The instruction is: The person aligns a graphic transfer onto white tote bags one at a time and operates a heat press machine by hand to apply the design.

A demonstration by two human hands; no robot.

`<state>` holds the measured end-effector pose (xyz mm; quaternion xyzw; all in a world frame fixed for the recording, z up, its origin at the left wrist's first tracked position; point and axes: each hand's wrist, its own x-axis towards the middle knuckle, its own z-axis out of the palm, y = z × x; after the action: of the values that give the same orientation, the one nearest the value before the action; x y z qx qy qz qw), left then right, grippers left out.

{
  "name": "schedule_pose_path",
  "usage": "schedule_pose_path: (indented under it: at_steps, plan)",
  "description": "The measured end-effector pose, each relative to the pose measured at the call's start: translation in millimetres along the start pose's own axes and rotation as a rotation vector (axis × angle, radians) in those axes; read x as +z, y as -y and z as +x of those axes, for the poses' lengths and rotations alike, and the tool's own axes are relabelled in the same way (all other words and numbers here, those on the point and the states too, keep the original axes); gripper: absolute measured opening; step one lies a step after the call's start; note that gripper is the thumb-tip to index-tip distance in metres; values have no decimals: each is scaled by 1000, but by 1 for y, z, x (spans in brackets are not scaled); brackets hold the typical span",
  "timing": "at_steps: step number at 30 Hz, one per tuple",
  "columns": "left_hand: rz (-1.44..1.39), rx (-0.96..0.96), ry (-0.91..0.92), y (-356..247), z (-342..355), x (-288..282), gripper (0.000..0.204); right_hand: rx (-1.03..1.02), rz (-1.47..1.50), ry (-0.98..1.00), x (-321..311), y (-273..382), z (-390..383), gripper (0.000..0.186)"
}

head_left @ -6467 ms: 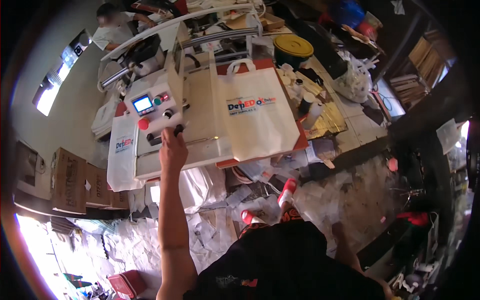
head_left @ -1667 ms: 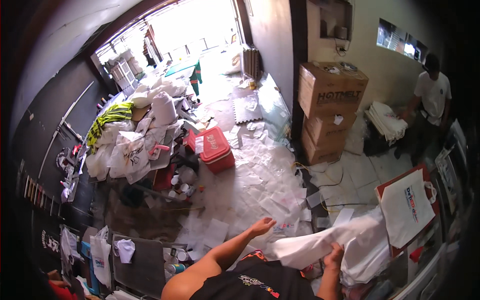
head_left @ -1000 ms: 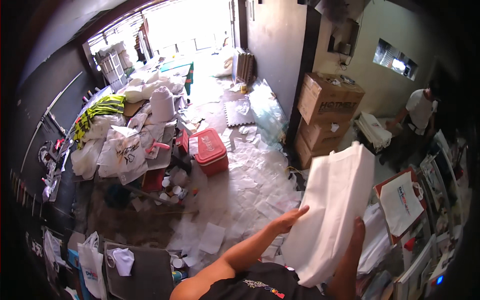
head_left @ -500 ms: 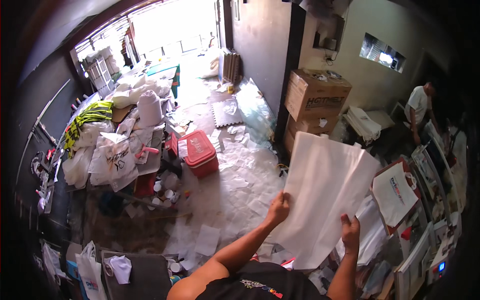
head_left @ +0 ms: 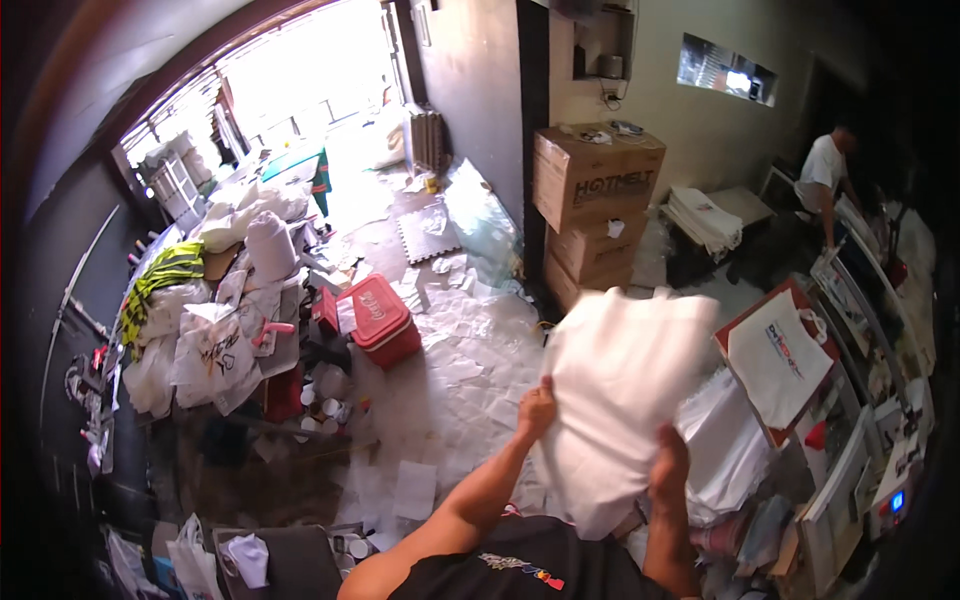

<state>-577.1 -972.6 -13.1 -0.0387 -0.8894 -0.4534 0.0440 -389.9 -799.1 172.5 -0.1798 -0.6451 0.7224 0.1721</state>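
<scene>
In front of my chest I hold up a large plain white piece of fabric point(head_left: 622, 390), which looks like a blank cloth bag; its handles, if any, do not show. My left hand point(head_left: 537, 408) grips its left edge, fingers closed. On the right edge is my right hand point(head_left: 671, 466), closed around the fabric and somewhat blurred. The fabric's lower end hangs close to my black shirt. Just right of my right hand lies a heap of white sheeting point(head_left: 722, 450). Beyond it, a printed white tote bag point(head_left: 780, 350) lies flat on a red-edged board.
A red cooler point(head_left: 382, 322) stands on the paper-strewn floor. Stacked cardboard boxes point(head_left: 598, 185) rise by the wall. At left is a heap of white bags point(head_left: 215, 360) with a yellow-green vest point(head_left: 165, 285). A person point(head_left: 824, 175) bends over frames at the far right.
The white fabric has tilted more upright, shifted left and crumpled somewhat, its top edge lower. Both hands moved left with it and still hold its edges. The whole view has turned slightly right.
</scene>
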Motion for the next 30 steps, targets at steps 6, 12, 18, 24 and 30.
schedule_pose_path:
  at_steps: [6, 12, 18, 24, 30]
  plan:
    - [-508, -262, 122, -87, -2, 38, 65, -818, -1027, -190, -125, -7, 38, 27]
    - [-380, 219, 404, -255, -46, 37, 55, -182, -835, -578, -297, -48, 97, 53]
    - [-301, 321, 309, -325, -32, 76, 47, -174, -282, -656, -299, 17, 83, 62]
    - [-249, 710, 433, -353, -60, 154, 34, -303, -789, -565, -303, 3, 107, 63]
    - [-336, 289, 359, -360, 45, 155, 50, -408, -954, -741, -396, 8, 127, 50]
